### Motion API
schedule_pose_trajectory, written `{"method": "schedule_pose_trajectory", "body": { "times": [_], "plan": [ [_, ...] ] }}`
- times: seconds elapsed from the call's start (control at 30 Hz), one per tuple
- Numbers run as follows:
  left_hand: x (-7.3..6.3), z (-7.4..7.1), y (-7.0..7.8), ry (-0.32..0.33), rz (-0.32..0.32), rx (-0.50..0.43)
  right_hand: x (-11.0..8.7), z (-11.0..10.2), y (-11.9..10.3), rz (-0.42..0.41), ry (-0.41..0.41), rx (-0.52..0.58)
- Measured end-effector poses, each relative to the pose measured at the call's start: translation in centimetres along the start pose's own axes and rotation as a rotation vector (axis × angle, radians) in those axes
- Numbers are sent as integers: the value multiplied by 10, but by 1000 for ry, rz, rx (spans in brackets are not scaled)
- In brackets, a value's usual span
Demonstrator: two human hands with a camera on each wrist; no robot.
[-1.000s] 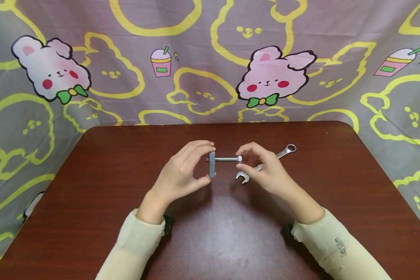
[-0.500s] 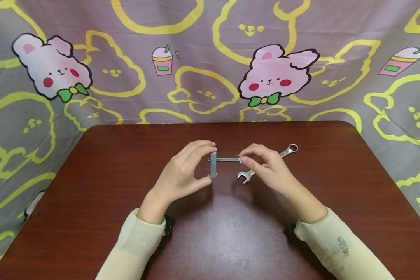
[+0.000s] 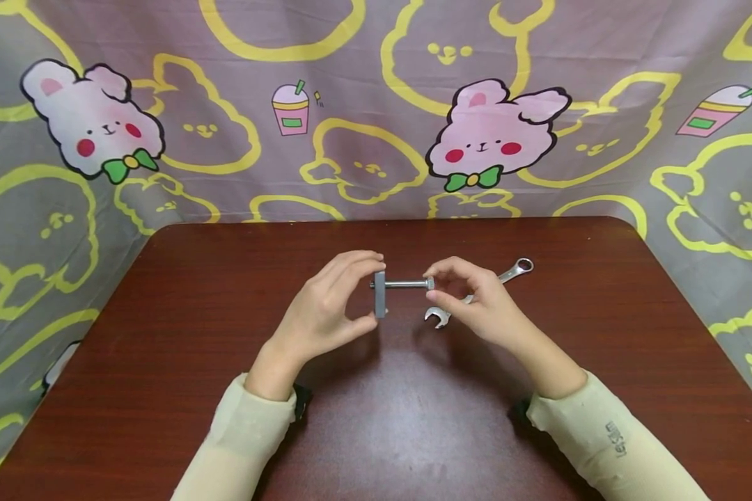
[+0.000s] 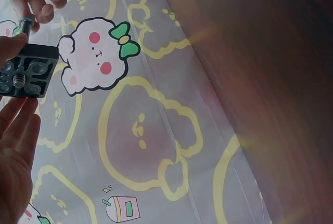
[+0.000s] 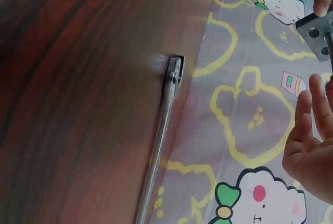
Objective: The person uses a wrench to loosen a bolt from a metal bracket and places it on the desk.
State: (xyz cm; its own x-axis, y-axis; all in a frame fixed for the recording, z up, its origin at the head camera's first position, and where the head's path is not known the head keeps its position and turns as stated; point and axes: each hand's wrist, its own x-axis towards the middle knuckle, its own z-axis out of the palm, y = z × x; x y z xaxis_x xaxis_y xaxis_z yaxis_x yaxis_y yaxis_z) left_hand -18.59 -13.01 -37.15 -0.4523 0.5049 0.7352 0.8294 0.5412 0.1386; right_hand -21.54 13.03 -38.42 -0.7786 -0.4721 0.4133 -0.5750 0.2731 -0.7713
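My left hand point(image 3: 326, 299) grips a small grey square block point(image 3: 379, 296) on edge, fingers along its top and thumb below. A long silver hex bolt point(image 3: 406, 284) runs level through the block. In the left wrist view the threaded tip of the bolt point(image 4: 19, 81) pokes out of the recessed face of the block point(image 4: 46, 52). My right hand point(image 3: 485, 303) pinches the hex head at the bolt's other end between thumb and fingertips. Several holes show in the block point(image 5: 308, 26) in the right wrist view, where the bolt head is mostly hidden.
A combination wrench point(image 3: 515, 270) lies slantwise on the brown table point(image 3: 163, 334), partly behind my right hand. Its open end points toward the middle, its ring end toward the back right. A patterned curtain point(image 3: 363, 90) hangs behind the table and along both sides.
My right thumb moved up over the bolt head, then back down below it, so the head shows again. The left hand and block hold nearly still. The wrench has not moved.
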Motion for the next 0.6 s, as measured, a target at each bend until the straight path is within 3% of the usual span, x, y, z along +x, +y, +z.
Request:
{"method": "schedule_pose_trajectory", "body": {
  "times": [0.2, 0.4, 0.6],
  "plan": [
    [0, 0, 0, 1, -6, -11, -1, 4, 0, -50, 60, -19],
    [-1, 0, -1, -4, -7, -6, -1, 2, 2, -18, 26, 3],
    [-3, -1, -1, 1, 4, -7, 0, -3, 3, 18, 0, -49]
  ]
}}
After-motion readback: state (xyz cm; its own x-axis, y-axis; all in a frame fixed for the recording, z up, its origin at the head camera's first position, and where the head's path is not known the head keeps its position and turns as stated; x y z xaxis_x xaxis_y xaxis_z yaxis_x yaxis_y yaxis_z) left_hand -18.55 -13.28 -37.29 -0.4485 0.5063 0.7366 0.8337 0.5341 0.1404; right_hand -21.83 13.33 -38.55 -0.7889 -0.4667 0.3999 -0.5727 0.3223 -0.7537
